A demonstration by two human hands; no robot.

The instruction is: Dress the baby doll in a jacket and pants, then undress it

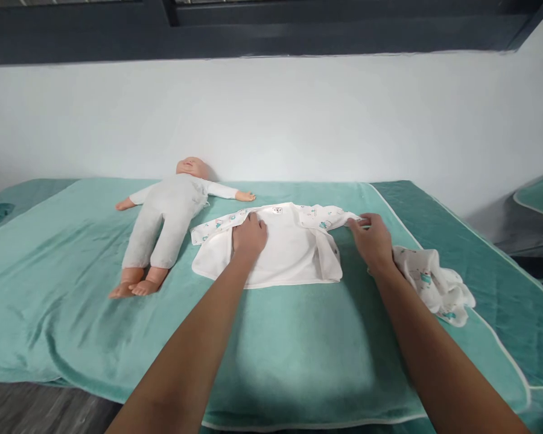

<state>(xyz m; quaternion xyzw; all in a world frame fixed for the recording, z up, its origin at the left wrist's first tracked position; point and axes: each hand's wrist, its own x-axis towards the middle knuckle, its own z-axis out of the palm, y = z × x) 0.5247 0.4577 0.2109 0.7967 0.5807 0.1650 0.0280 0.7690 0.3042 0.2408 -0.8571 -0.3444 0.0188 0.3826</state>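
— Green blanket (298,343) against a white wall; where's the shirt (294,256)?
— Spread flat beside the doll (165,220). Left hand (250,236) rests on it, grip unclear; right hand (371,241) pinches a sleeve (332,217). Light, limp cloth, I'd judge: hold it by hems.

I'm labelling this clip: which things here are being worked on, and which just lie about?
In hand: baby top, left hand on its front, right hand pinching its sleeve.
Lying about: doll, crumpled garment, green blanket.
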